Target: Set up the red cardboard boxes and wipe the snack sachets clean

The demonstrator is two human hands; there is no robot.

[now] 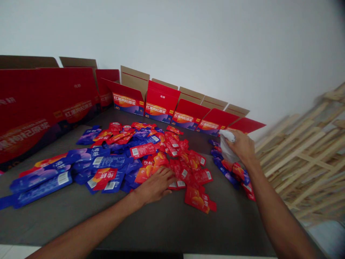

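My left hand (159, 183) lies on the near edge of a heap of red sachets (172, 144) and blue sachets (110, 162). Its fingers are apart and slightly bent, touching the red ones, and it grips nothing that I can see. At the right, my right hand (240, 144) is closed around a bunched, whitish, translucent sheet that looks like a plastic bag (228, 149). It hangs over a smaller row of red and blue sachets (229, 172) near the table's right side. Part of that row is hidden by my right hand and forearm.
Red printed cartons (161, 104) with raised flaps stand along the wall at the back of the dark table (151, 230). Larger red cartons (48, 108) fill the left side. Wooden slats (304, 154) lean beyond the right edge.
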